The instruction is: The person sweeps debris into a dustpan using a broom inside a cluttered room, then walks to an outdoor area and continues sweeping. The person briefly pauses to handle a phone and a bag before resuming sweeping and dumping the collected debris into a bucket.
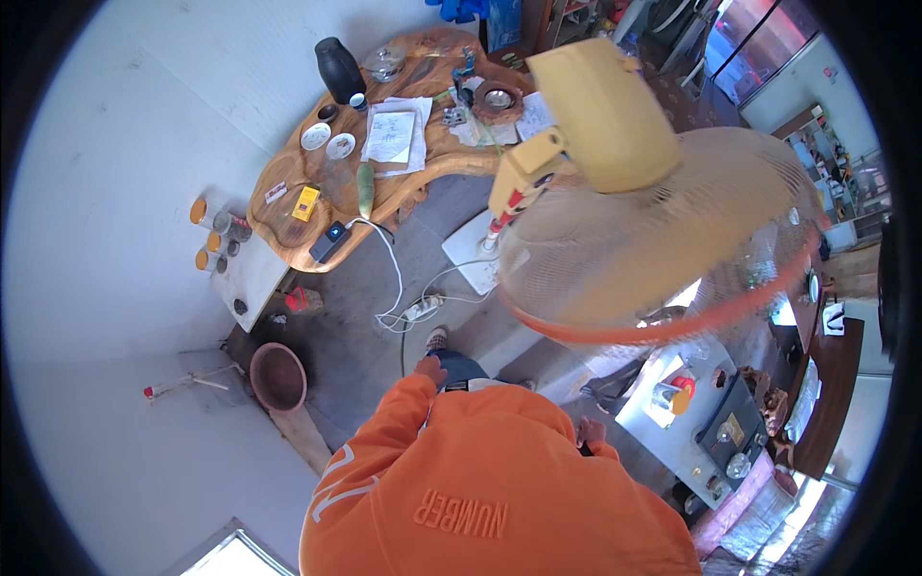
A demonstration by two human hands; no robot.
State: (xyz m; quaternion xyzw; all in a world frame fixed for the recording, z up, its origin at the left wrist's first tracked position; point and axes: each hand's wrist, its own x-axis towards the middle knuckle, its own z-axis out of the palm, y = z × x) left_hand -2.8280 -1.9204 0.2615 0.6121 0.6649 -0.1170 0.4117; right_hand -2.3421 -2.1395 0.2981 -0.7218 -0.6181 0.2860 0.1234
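My left hand (pixel 432 369) hangs beside my waist at the end of an orange sleeve. It touches nothing I can see, and how its fingers lie is too small to make out. Lower on the right, my right hand (pixel 592 431) is held by my side with its fingers slightly apart and nothing visible in it. A dark band or object shows by that wrist. Close in front of me stands a fan with a yellow motor housing (pixel 605 115), a blurred wire cage (pixel 672 230) with an orange rim, and a white base (pixel 473 252).
A wooden table (pixel 437 158) holds papers (pixel 392 136), a black jug (pixel 338 70), saucers and a yellow box (pixel 306 203). A power strip (pixel 423 308) and white cables lie on the floor by my foot. A brown tub (pixel 279 377) stands left; a grey table (pixel 663 427), right.
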